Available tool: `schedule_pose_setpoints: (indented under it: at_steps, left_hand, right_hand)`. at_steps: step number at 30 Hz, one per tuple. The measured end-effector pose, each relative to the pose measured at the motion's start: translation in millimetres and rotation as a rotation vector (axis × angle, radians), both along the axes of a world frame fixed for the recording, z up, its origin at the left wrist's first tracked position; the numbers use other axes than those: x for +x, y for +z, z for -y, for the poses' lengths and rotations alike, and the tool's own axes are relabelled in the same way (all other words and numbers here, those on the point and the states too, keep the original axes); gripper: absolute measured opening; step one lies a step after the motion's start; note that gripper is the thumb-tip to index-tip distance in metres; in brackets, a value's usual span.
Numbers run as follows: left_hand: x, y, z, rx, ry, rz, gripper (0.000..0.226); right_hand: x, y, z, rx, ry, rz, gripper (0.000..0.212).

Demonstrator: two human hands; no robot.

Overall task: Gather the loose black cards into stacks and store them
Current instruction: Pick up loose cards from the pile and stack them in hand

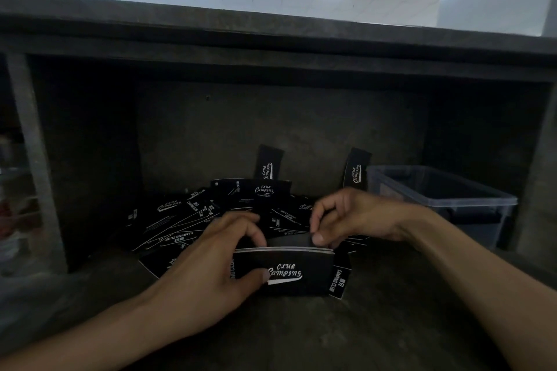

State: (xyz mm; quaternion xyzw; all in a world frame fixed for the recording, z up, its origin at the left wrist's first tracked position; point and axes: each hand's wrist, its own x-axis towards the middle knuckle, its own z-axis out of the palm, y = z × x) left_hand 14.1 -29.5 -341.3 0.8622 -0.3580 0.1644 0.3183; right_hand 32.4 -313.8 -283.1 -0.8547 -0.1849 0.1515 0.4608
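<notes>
A stack of black cards [301,262] printed "Club Camping" stands on edge on the dark shelf floor. My left hand [217,256] grips its left end, thumb on the front face. At the stack's top right, my right hand [340,217] pinches a single black card [289,240]. Behind both hands lies a loose pile of black cards [180,220], overlapping in all directions. Two more cards [266,164] lean upright against the back wall.
A clear plastic bin [437,196] sits at the right of the shelf, open at the top. The compartment's back wall [211,129] and its left upright post [33,159] close in the space. Bare dark shelf floor [361,334] lies in front.
</notes>
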Motion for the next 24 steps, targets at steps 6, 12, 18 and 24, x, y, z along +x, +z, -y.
schedule_pose_setpoints:
  at_steps: [6,12,18,24]
  left_hand:
    - [-2,4,2,-0.052,0.021,-0.013,0.044]
    - [-9,6,4,0.002,-0.076,-0.022,0.023]
    - [-9,6,5,0.016,-0.093,-0.055,0.017]
    - [-8,4,6,0.012,-0.053,-0.02,0.019]
  right_hand:
    - [16,-7,8,-0.273,-0.316,0.503,0.041]
    - [25,-24,9,-0.552,-0.207,0.578,0.053]
    - [15,0,-1,0.27,-0.41,0.731,0.042]
    - [11,7,-5,0.573,-0.33,0.466,0.057]
